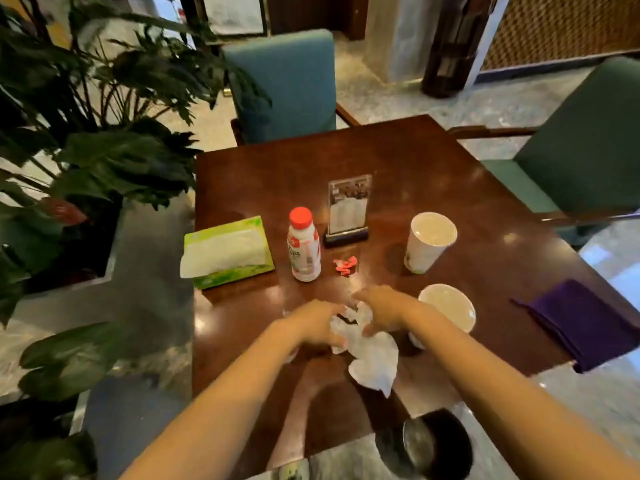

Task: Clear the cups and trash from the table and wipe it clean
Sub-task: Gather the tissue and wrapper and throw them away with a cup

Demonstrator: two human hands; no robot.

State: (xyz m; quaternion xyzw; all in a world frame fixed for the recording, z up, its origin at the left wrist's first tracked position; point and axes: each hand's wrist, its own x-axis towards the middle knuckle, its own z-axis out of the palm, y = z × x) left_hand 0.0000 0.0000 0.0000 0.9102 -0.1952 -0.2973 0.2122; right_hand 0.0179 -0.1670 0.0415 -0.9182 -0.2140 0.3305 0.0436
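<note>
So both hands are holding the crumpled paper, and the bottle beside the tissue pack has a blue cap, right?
No. The head view shows a red cap on the bottle beside the tissue pack; the left hand and right hand do hold the paper.

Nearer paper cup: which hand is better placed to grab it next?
Right, probably. The right hand lies just beside the nearer paper cup; the left hand is farther, across the crumpled tissue.

It looked like a café or hotel lounge: a polished dark wooden table bore a clear acrylic menu stand, flanked by teal upholstered armchairs, leafy potted plants and pale marble flooring.
</note>
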